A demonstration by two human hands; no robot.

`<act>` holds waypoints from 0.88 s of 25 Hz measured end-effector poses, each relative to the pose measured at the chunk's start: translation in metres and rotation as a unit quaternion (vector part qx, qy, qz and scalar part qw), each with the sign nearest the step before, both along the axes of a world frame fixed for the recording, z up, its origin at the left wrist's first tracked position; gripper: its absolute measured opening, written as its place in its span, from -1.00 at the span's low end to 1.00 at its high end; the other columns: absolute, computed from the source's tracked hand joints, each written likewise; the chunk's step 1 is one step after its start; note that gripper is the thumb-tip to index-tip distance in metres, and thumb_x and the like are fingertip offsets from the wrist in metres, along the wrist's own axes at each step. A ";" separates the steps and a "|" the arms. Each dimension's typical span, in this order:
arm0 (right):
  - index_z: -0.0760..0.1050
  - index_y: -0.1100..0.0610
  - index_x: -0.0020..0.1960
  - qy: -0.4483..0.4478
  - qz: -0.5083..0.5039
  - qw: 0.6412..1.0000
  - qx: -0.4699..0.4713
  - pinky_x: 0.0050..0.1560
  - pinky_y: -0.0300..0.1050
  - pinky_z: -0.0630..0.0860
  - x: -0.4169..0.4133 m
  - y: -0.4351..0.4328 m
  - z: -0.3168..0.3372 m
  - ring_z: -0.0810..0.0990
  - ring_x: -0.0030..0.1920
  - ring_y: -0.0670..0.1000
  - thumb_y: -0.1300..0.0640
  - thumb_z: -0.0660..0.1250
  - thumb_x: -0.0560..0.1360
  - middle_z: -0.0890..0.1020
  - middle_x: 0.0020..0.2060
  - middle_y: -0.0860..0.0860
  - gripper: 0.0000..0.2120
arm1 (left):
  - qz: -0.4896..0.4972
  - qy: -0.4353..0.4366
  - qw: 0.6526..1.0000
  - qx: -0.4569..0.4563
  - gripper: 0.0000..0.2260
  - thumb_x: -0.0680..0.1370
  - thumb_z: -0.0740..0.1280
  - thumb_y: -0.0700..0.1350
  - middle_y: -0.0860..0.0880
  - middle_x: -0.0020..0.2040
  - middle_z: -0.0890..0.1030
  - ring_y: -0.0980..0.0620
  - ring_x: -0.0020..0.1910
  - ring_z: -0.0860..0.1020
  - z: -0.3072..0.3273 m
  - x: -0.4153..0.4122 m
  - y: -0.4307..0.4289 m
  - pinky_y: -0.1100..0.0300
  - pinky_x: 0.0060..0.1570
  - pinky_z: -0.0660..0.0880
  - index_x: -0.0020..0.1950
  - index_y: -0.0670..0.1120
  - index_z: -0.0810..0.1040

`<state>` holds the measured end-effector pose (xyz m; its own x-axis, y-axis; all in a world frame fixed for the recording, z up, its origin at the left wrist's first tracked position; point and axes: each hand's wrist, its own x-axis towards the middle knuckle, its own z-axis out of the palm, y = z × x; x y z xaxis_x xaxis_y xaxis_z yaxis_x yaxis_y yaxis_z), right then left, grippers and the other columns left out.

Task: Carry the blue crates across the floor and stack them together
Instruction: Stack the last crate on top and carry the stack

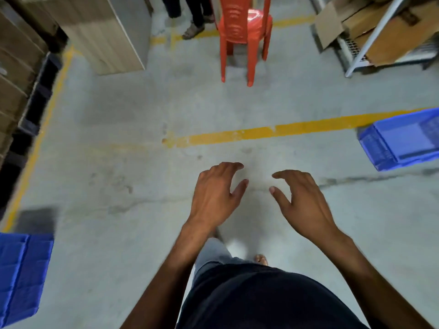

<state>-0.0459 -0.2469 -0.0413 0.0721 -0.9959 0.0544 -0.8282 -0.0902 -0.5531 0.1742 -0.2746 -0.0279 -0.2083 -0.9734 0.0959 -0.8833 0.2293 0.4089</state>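
One blue crate (pixel 401 141) stands open-side up on the concrete floor at the right edge, just past a yellow line. A second blue crate (pixel 21 274), cut off by the frame, sits at the lower left. My left hand (pixel 216 195) and my right hand (pixel 301 200) hover side by side over bare floor in the middle, palms down, fingers spread and curled, holding nothing. Both hands are well apart from either crate.
A stack of red plastic chairs (pixel 244 36) stands ahead, with another person's legs (pixel 190 15) behind it. A wooden cabinet (pixel 107 32) is at the far left, boxes on dark pallets (pixel 14 91) along the left wall, and a metal rack with cardboard (pixel 380 32) at the upper right.
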 end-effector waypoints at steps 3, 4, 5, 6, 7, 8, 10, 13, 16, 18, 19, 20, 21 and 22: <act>0.50 -0.05 0.27 -0.018 -0.067 0.998 0.000 0.12 -0.21 0.37 -0.061 -0.009 -0.005 0.42 0.24 -0.08 -0.07 0.28 0.60 0.56 0.20 -0.12 -0.74 | -0.070 0.003 0.997 -0.007 -0.68 0.60 0.29 0.14 0.12 0.21 0.61 0.03 0.12 0.60 0.003 -0.070 -0.035 0.11 0.09 0.43 0.31 0.08 0.52; 0.50 -0.05 0.26 -0.025 -0.085 0.996 0.001 0.13 -0.21 0.37 -0.079 -0.015 -0.007 0.43 0.25 -0.07 -0.06 0.29 0.60 0.56 0.20 -0.13 -0.74 | -0.095 0.004 0.995 -0.005 -0.68 0.60 0.29 0.14 0.11 0.21 0.61 0.02 0.12 0.60 0.002 -0.091 -0.047 0.10 0.09 0.45 0.31 0.08 0.53; 0.49 -0.05 0.26 -0.032 -0.105 0.994 0.002 0.14 -0.21 0.37 -0.101 -0.023 -0.009 0.43 0.25 -0.07 -0.06 0.29 0.60 0.56 0.20 -0.13 -0.74 | -0.119 0.004 0.993 -0.001 -0.68 0.60 0.29 0.14 0.11 0.21 0.61 0.02 0.13 0.60 0.000 -0.116 -0.063 0.09 0.09 0.47 0.31 0.08 0.53; 0.49 -0.06 0.27 -0.038 -0.122 0.992 0.007 0.14 -0.20 0.38 -0.120 -0.033 -0.011 0.43 0.25 -0.07 -0.07 0.28 0.60 0.55 0.20 -0.14 -0.74 | -0.137 0.009 0.990 0.005 -0.68 0.60 0.30 0.14 0.12 0.22 0.61 0.03 0.14 0.59 -0.002 -0.137 -0.078 0.08 0.10 0.47 0.31 0.08 0.52; 0.48 -0.08 0.27 -0.040 -0.135 0.990 0.012 0.14 -0.19 0.39 -0.139 -0.042 -0.014 0.43 0.25 -0.08 -0.07 0.28 0.60 0.55 0.19 -0.15 -0.74 | -0.152 0.018 0.988 0.012 -0.68 0.60 0.30 0.14 0.13 0.22 0.60 0.04 0.15 0.59 -0.006 -0.158 -0.095 0.09 0.10 0.47 0.31 0.09 0.52; 0.48 -0.09 0.26 -0.040 -0.149 0.988 0.014 0.14 -0.19 0.40 -0.159 -0.052 -0.015 0.43 0.25 -0.09 -0.08 0.28 0.60 0.54 0.19 -0.16 -0.75 | -0.167 0.025 0.985 0.020 -0.68 0.60 0.31 0.13 0.13 0.23 0.60 0.04 0.15 0.58 -0.009 -0.180 -0.113 0.09 0.10 0.48 0.32 0.09 0.52; 0.48 -0.10 0.25 -0.042 -0.189 0.981 0.016 0.14 -0.21 0.39 -0.204 -0.073 -0.017 0.43 0.24 -0.10 -0.07 0.30 0.59 0.54 0.18 -0.17 -0.75 | -0.201 0.036 0.978 0.037 -0.68 0.60 0.32 0.13 0.13 0.22 0.61 0.05 0.15 0.59 -0.017 -0.228 -0.152 0.07 0.10 0.51 0.31 0.08 0.52; 0.49 -0.13 0.24 -0.059 -0.259 0.964 0.029 0.13 -0.20 0.39 -0.268 -0.103 -0.012 0.45 0.25 -0.08 -0.07 0.32 0.57 0.56 0.17 -0.16 -0.75 | -0.257 0.052 0.964 0.050 -0.69 0.60 0.31 0.13 0.13 0.21 0.61 0.06 0.14 0.59 -0.018 -0.302 -0.204 0.02 0.10 0.52 0.31 0.08 0.53; 0.49 -0.13 0.26 -0.060 -0.325 0.944 0.025 0.14 -0.09 0.47 -0.334 -0.128 -0.006 0.47 0.23 -0.06 -0.08 0.32 0.57 0.56 0.16 -0.16 -0.74 | -0.322 0.052 0.943 0.057 -0.69 0.60 0.33 0.11 0.12 0.19 0.62 0.07 0.12 0.60 -0.013 -0.382 -0.248 0.03 0.09 0.54 0.31 0.06 0.55; 0.49 -0.13 0.26 -0.079 -0.361 0.929 0.023 0.13 -0.05 0.50 -0.377 -0.141 -0.006 0.47 0.21 -0.06 -0.08 0.32 0.57 0.56 0.14 -0.17 -0.74 | -0.353 0.058 0.932 0.066 -0.69 0.59 0.35 0.10 0.13 0.17 0.63 0.07 0.11 0.61 -0.012 -0.433 -0.271 0.04 0.09 0.54 0.30 0.06 0.55; 0.50 -0.13 0.25 -0.093 -0.374 0.923 0.027 0.13 -0.03 0.51 -0.399 -0.147 -0.010 0.48 0.21 -0.07 -0.08 0.33 0.57 0.56 0.13 -0.18 -0.74 | -0.359 0.061 0.928 0.075 -0.70 0.58 0.35 0.10 0.14 0.16 0.63 0.09 0.11 0.60 -0.014 -0.458 -0.280 0.05 0.10 0.54 0.30 0.07 0.55; 0.51 -0.13 0.25 -0.107 -0.385 0.916 0.032 0.13 -0.02 0.52 -0.426 -0.153 -0.016 0.49 0.20 -0.09 -0.08 0.33 0.57 0.56 0.12 -0.18 -0.74 | -0.362 0.064 0.926 0.085 -0.70 0.58 0.35 0.10 0.15 0.15 0.62 0.11 0.10 0.59 -0.019 -0.486 -0.289 0.08 0.10 0.54 0.29 0.09 0.54; 0.52 -0.12 0.24 -0.118 -0.392 0.912 0.039 0.13 0.00 0.53 -0.451 -0.160 -0.023 0.49 0.19 -0.10 -0.07 0.33 0.57 0.56 0.12 -0.19 -0.75 | -0.362 0.067 0.925 0.099 -0.71 0.58 0.35 0.11 0.17 0.14 0.61 0.14 0.10 0.59 -0.026 -0.511 -0.297 0.11 0.09 0.54 0.28 0.10 0.54; 0.52 -0.12 0.23 -0.125 -0.393 0.910 0.045 0.13 0.01 0.54 -0.477 -0.166 -0.032 0.50 0.19 -0.10 -0.07 0.33 0.56 0.56 0.12 -0.19 -0.75 | -0.356 0.073 0.924 0.115 -0.72 0.57 0.34 0.12 0.18 0.14 0.61 0.17 0.09 0.58 -0.035 -0.537 -0.304 0.14 0.08 0.54 0.27 0.12 0.53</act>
